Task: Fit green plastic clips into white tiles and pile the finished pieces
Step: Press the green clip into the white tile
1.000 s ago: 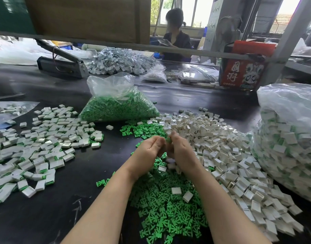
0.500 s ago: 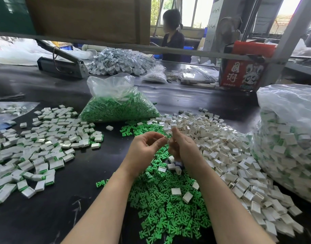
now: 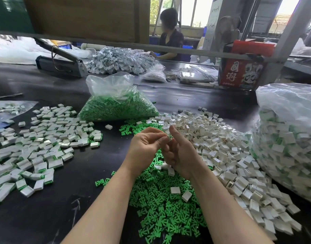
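My left hand point(image 3: 144, 148) and my right hand point(image 3: 180, 152) meet above the table's middle, fingertips together around one small white tile point(image 3: 168, 136) with a trace of green at it. Which hand carries it I cannot tell exactly; both pinch it. Under my hands lies a spread of loose green clips point(image 3: 161, 205) with a few white tiles on it. To the right slopes a heap of empty white tiles point(image 3: 226, 155). On the left lies the scattered pile of finished pieces point(image 3: 43, 143), white with green edges.
A clear bag of green clips point(image 3: 116, 104) stands behind the hands. A big clear bag of finished pieces point(image 3: 290, 143) fills the right side. Farther back are a heat sealer point(image 3: 59, 62), a heap of packeted parts point(image 3: 119, 60), a red carton point(image 3: 242, 71) and a seated person point(image 3: 170, 36).
My hands were pressed together low over the clips. They have lifted and parted slightly, and now hold the tile between their fingertips.
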`<state>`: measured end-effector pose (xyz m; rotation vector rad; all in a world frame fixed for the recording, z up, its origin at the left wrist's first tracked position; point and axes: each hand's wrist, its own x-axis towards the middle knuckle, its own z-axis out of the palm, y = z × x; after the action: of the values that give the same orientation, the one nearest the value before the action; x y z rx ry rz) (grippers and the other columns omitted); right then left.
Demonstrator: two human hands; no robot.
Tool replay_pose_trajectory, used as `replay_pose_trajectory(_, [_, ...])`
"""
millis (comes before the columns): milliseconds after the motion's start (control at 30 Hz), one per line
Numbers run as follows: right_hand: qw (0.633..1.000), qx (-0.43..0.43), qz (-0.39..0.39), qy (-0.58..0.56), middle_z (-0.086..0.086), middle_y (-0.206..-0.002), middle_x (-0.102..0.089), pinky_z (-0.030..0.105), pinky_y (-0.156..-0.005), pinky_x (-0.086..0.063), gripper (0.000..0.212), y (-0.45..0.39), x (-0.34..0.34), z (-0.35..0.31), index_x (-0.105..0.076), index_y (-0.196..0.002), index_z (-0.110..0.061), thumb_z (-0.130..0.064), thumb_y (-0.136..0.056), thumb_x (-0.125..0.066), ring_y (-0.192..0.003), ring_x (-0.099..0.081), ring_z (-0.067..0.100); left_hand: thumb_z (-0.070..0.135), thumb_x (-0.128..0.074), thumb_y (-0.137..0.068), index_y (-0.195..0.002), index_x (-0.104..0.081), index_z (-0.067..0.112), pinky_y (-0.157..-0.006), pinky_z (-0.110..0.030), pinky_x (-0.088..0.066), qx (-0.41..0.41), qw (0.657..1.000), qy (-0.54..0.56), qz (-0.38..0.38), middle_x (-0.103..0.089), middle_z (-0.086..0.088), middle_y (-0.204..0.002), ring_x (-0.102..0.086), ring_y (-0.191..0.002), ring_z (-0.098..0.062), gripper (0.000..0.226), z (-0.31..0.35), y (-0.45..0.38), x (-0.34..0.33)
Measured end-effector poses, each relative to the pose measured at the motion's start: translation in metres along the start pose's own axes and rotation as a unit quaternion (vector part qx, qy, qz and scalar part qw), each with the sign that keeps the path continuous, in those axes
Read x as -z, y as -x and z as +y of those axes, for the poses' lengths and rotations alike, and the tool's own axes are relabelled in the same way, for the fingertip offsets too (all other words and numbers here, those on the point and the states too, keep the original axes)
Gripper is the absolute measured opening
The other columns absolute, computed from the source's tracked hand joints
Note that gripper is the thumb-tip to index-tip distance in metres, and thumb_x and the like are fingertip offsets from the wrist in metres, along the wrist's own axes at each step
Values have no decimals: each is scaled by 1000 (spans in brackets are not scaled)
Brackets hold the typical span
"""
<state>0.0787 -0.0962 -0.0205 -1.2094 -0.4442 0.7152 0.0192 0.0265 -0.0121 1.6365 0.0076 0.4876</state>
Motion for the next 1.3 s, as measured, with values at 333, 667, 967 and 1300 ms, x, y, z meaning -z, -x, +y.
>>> replay_pose_trajectory(333, [999, 5, -1, -39, -5, -56, -41, 21, -43, -20, 50, 1, 1, -1, -51, -68, -16, -60, -91, -44, -44, -31, 8, 2, -69, -87, -78, -75, 9, -90, -25, -53, 7, 999, 30, 16, -64, 2, -95, -65, -93, -13, 13, 1, 0, -7])
replay_pose_trajectory(667, [999, -3, -6, -43, -5, -57, -41, 20, -43, -26, 53, 0, 4, 0, -55, -82, -13, -64, -91, -46, -47, -33, 8, 7, -61, -95, -95, -68, 7, -77, -21, -54, 27, 999, 27, -19, -65, 0, -79, -65, -72, -9, 6, 0, 0, -9])
replay_pose_trajectory(967, [1000, 9, -7, 12, -4, -59, -40, 21, -44, -25, 50, 0, 1, 0, -51, -69, -18, -66, -83, -53, -48, -33, 9, 26, -58, -83, -81, -67, 27, -69, -30, -53, 41, 998, 41, -5, -61, 5, -61, -59, -60, -12, 9, -5, 2, -10])
replay_pose_trajectory(1300, [997, 14, -22, 69, -6, -58, -41, 30, -49, -13, 57, 1, -2, 0, -66, -96, -16, -69, -79, -55, -52, -29, 9, 23, -53, -78, -67, -67, 26, -53, -23, -46, 38, 998, 34, 24, -57, 10, -54, -54, -50, -9, 18, -3, 2, -14])
